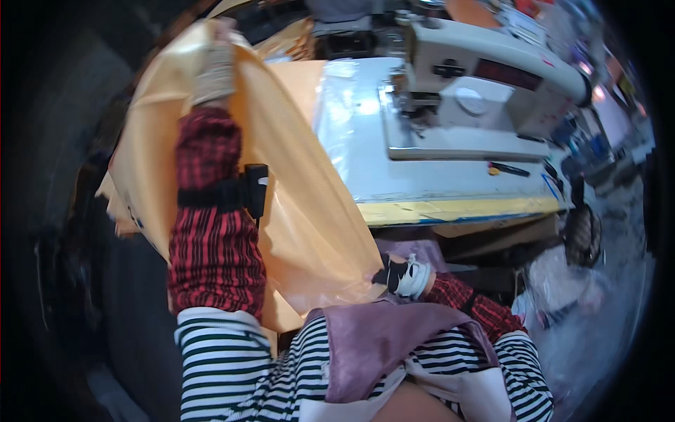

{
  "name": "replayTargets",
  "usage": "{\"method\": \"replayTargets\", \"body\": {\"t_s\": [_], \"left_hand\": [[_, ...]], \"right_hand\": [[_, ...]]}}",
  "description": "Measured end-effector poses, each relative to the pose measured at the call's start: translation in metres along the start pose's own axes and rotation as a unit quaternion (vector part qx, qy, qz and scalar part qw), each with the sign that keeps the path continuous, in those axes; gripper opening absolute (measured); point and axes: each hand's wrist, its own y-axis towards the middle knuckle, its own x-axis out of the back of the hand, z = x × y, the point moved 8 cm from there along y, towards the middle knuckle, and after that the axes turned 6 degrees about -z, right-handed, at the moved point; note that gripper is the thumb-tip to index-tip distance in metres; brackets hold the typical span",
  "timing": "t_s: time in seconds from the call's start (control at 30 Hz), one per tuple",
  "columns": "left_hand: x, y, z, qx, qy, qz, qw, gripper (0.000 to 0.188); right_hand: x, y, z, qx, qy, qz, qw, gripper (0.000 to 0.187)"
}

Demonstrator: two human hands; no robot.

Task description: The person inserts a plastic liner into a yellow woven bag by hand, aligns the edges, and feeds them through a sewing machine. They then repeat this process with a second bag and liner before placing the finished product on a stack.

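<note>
A large, glossy yellow-orange sheet [302,204], leather-like or plastic, hangs stretched between my hands and slopes from the far left down to my lap. My left hand [223,34] reaches out to its far edge and grips it there, though motion smears the fingers. Close to my waist, my right hand [394,273] is closed on the sheet's near corner; dark material covers part of it, and a pale watch-like band [413,278] circles the wrist. Red-and-black sleeve covers [214,246] are on both forearms, and a small black device [256,190] is strapped to the left one.
A white sewing machine [485,70] stands on the pale worktable [358,165] at the far right, with a small dark tool [510,169] in front. Yellow tape [457,209] lines the table's near edge. Clear plastic bags [562,281] lie at the right.
</note>
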Motion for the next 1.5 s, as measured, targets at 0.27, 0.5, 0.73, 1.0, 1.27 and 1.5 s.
{"method": "replayTargets", "body": {"t_s": [0.27, 0.5, 0.73, 1.0, 1.27, 1.5], "left_hand": [[-0.198, -0.077, -0.033, 0.153, -0.094, 0.258, 0.949, 0.058], [-0.283, -0.083, 0.056, 0.111, -0.021, 0.351, 0.93, 0.031], [-0.314, -0.226, -0.047, 0.092, -0.118, 0.357, 0.922, 0.047], [-0.332, -0.212, -0.08, 0.024, -0.129, 0.465, 0.875, 0.048], [-0.242, -0.238, -0.032, -0.191, 0.198, 0.664, 0.695, 0.027], [-0.049, -0.404, 0.008, -0.023, -0.072, 0.787, 0.612, 0.024]], "right_hand": [[0.085, -0.015, 0.004, 0.003, 0.002, -0.141, 0.99, 0.035], [0.022, -0.036, -0.04, 0.239, -0.601, -0.157, 0.746, 0.038], [0.049, -0.063, -0.14, 0.063, -0.294, -0.206, 0.931, 0.042], [0.015, -0.072, -0.228, -0.055, -0.233, -0.145, 0.96, 0.042], [0.143, 0.094, -0.012, -0.08, -0.497, -0.059, 0.862, 0.051], [0.177, 0.108, 0.009, -0.076, -0.363, -0.194, 0.908, 0.066]]}}
